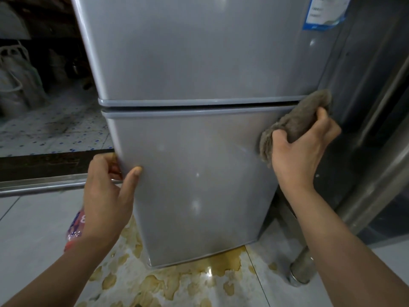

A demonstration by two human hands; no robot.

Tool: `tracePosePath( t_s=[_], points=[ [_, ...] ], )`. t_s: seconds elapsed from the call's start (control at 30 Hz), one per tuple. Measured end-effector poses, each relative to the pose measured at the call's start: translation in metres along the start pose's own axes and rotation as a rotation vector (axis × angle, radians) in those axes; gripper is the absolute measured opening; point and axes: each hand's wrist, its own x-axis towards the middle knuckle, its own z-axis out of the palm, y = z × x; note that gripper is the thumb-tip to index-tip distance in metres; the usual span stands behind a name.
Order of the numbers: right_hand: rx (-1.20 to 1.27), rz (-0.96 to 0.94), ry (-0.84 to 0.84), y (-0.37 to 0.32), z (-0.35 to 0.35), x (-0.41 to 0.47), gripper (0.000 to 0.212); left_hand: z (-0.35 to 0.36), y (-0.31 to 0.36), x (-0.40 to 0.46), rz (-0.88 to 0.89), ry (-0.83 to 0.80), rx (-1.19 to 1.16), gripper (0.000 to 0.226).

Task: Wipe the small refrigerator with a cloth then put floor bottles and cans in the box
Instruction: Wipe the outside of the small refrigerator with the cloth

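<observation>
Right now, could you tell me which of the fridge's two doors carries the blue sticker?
The upper door: the blue sticker sits at its top right corner. The lower door has none.

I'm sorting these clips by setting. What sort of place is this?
Probably a home kitchen or utility corner: a small silver two-door refrigerator stands on pale glossy floor tiles with a yellowish spill, and stuffed plastic sacks sit behind.

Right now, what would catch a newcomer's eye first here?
A silver small refrigerator fills the middle. The right hand grips a grey cloth against its right edge, while the left hand holds its lower door's left edge. A yellowish spill spreads over the floor tiles below.
</observation>
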Motion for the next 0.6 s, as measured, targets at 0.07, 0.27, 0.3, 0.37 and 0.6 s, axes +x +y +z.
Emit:
tracePosePath(
  t_s=[0.07, 0.27, 0.3, 0.37, 0.6],
  points=[
    [-0.004, 0.035, 0.027, 0.01, 0.004, -0.004, 0.069, 0.004, -0.003, 0.0, 0.023, 0.015, -0.003, 0.025],
    [-0.044, 0.175, -0.051, 0.06, 0.009, -0.062, 0.062, 0.01, -0.007, -0.003, 0.036, 0.058, -0.059, 0.027],
    [-0.068, 0.207, -0.088, 0.07, 0.009, -0.073, 0.063, 0.01, -0.008, -0.003, 0.039, 0.056, -0.057, 0.027],
    [-0.121, 0.272, -0.149, 0.088, 0.01, -0.092, 0.064, 0.011, -0.01, -0.003, 0.043, 0.059, -0.057, 0.026],
    [-0.289, 0.559, -0.357, 0.103, 0.004, -0.114, 0.052, 0.005, -0.003, -0.003, 0.024, 0.017, -0.059, 0.025]
  ],
)
